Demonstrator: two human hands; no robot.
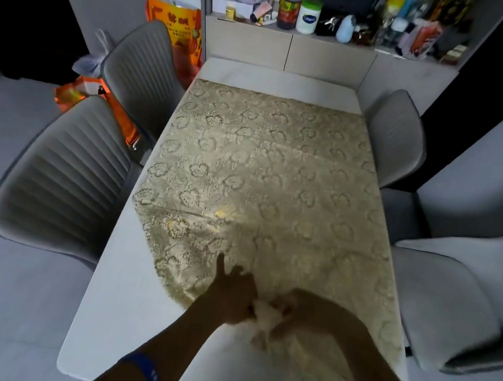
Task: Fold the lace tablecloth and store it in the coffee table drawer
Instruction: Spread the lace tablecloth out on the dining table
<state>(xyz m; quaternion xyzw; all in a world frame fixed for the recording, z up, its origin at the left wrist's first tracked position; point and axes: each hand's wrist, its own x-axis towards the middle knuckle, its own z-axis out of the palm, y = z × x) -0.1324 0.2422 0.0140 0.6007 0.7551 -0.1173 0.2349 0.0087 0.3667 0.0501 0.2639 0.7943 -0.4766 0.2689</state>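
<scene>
1. A long white rectangular table (122,285) runs down the middle, its far end touching a pale grey low cabinet (293,53).
2. Two grey ribbed upholstered chairs sit along the left side, the nearer one (64,172) and the farther one (144,70).
3. Over on the right, two more grey chairs, one far (394,138) and one near (452,309).
4. An orange printed shopping bag (176,20) stands beside the cabinet, behind the far left chair.
5. Up on the shelf: a dark-liquid bottle with a red label (289,6), just beside a white tub with a green lid (309,15).
</scene>
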